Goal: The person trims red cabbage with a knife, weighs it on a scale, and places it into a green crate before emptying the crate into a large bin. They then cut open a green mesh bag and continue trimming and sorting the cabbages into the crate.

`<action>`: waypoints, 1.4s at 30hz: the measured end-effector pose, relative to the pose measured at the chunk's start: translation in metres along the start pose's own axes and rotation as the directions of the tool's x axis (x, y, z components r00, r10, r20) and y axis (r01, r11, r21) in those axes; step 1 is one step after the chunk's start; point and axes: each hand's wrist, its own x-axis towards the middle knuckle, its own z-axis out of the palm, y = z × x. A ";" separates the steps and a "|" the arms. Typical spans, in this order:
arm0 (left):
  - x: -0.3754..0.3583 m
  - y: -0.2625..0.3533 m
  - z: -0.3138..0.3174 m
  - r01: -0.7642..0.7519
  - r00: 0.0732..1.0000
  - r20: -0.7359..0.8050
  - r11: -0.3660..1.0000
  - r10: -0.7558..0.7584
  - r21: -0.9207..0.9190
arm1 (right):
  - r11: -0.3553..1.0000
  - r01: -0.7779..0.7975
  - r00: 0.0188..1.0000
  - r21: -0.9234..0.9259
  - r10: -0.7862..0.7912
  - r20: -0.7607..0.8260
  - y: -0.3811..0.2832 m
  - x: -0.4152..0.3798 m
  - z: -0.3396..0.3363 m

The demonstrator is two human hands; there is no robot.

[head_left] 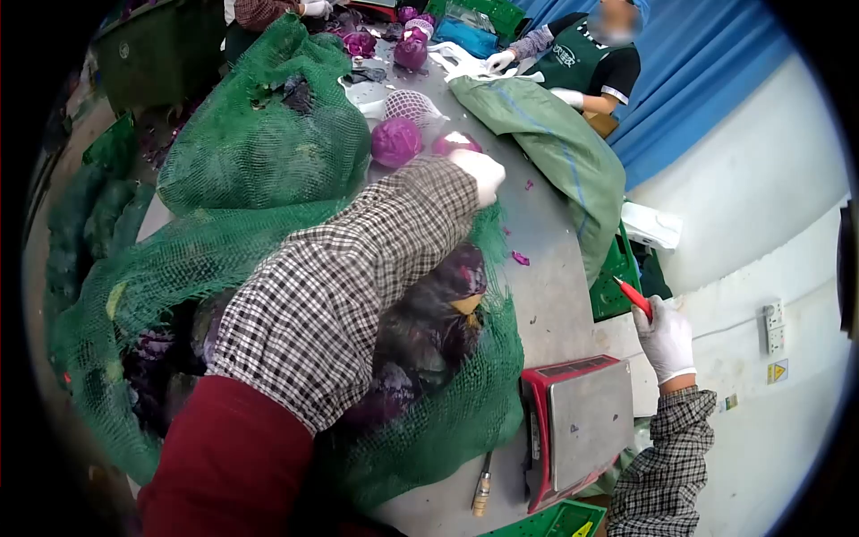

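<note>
My left hand (480, 175), in a white glove, reaches across the table at a purple cabbage (456, 142); its fingers are mostly hidden, so its grip is unclear. Just left of that sits another purple cabbage (395, 142), near one in a white foam net (410, 106). On the right, my right hand (665, 340), also gloved, is closed round a red-handled knife (633, 296) that points up and left. Under my left arm lies an open green mesh bag (483, 394) holding dark purple cabbages (456, 273).
A full green mesh bag (268, 134) stands at the upper left. The red scale (586, 421) is at the near right, beside a wooden-handled tool (481, 494). A co-worker (586, 63) stands behind a green sack (564, 152); another person's sleeve (264, 11) shows at the top.
</note>
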 end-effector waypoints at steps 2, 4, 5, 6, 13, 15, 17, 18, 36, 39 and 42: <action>-0.012 0.019 -0.008 -0.002 0.999 0.041 0.997 0.005 -0.077 | 0.997 -0.011 1.000 0.070 0.010 0.013 -0.018 -0.015 -0.015; -0.051 0.051 -0.030 -0.007 0.999 0.041 0.982 0.015 -0.190 | 0.990 -0.012 0.999 0.139 0.005 0.048 -0.029 -0.035 -0.031; -0.081 0.070 -0.040 0.001 0.999 0.050 0.971 0.011 -0.240 | 0.984 -0.010 0.998 0.175 0.000 0.062 -0.036 -0.046 -0.040; -0.114 0.090 -0.050 -0.005 0.979 0.198 0.977 0.048 -0.213 | 0.982 -0.014 0.999 0.191 0.004 0.051 -0.042 -0.056 -0.050; -0.231 0.194 0.035 0.089 0.965 0.258 0.855 0.053 -0.510 | 0.916 -0.067 0.996 0.396 0.084 -0.026 -0.056 -0.138 -0.080; -0.285 0.237 0.041 0.046 0.995 0.100 0.753 0.027 -0.657 | 0.872 -0.089 0.996 0.482 0.090 0.021 -0.070 -0.159 -0.095; -0.334 0.265 0.061 0.114 0.984 0.181 0.764 0.004 -0.635 | 0.833 -0.017 1.000 0.553 0.022 -0.002 -0.093 -0.181 -0.100; -0.355 0.268 0.051 0.160 0.975 0.220 0.806 -0.038 -0.570 | 0.836 0.043 0.999 0.546 -0.029 -0.034 -0.104 -0.192 -0.101; -0.468 0.311 0.035 0.168 0.972 0.208 0.946 -0.112 -0.276 | 0.811 -0.008 0.988 0.585 -0.085 0.131 -0.118 -0.338 -0.031; -0.468 0.313 0.040 0.089 0.990 0.125 0.966 -0.060 -0.241 | 0.634 -0.118 0.993 0.764 0.089 0.079 -0.141 -0.306 -0.081; -0.463 0.311 0.031 0.074 0.979 0.204 0.973 -0.028 -0.221 | 0.726 0.070 0.997 0.685 -0.020 -0.080 -0.166 -0.281 -0.067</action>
